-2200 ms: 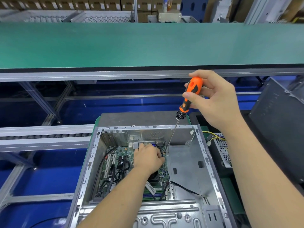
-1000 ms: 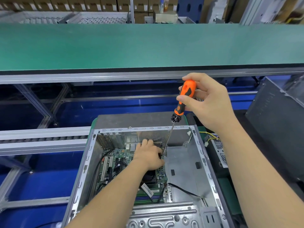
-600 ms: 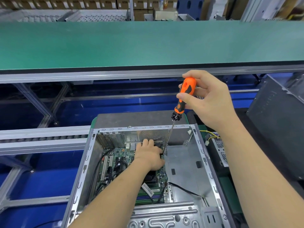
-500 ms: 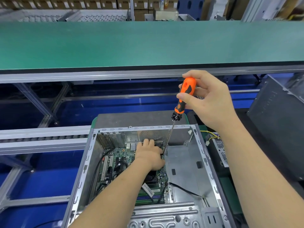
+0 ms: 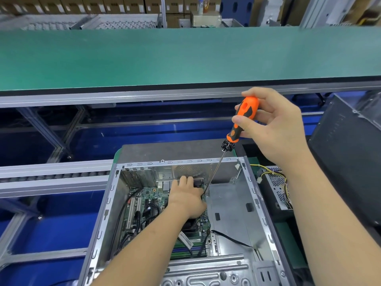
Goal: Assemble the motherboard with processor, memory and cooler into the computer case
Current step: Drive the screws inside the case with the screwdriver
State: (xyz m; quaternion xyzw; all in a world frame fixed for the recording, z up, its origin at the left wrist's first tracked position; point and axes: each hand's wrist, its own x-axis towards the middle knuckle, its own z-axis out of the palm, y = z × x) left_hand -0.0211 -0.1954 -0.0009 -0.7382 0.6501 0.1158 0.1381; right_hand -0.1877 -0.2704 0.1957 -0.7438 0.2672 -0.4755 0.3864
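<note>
Two hands work over one open metal case [image 5: 115,203]. Far left, a grey roller rail [image 5: 51,178] runs beside the case, with blue floor below it. The case is silver and lies with its open side up, so you can look right in. Its rim has small slots all along it.

Inside, on the left part of the case, sits the green board [image 5: 152,205]. It has white slots, black cables [image 5: 123,215] looping over it, and tiny parts all over. Long green and purple memory sticks [image 5: 185,248] lie at the near edge of the board.

The left hand [image 5: 187,197] reaches into the case and rests on the board near its far right corner. Its fingers bend down at the back wall. I cannot tell if it is pinching anything.

Next comes a screwdriver [image 5: 241,124] with an orange and black handle. Its thin metal shaft slants down into the case, and the tip meets the board's corner just beside the left hand.

The right hand [image 5: 274,124] is up above the case. Its thumb and fingers pinch the orange handle.

Right of the case lies a grey power box [image 5: 276,188] with yellow wires. A green belt [image 5: 185,56] runs across the back.
</note>
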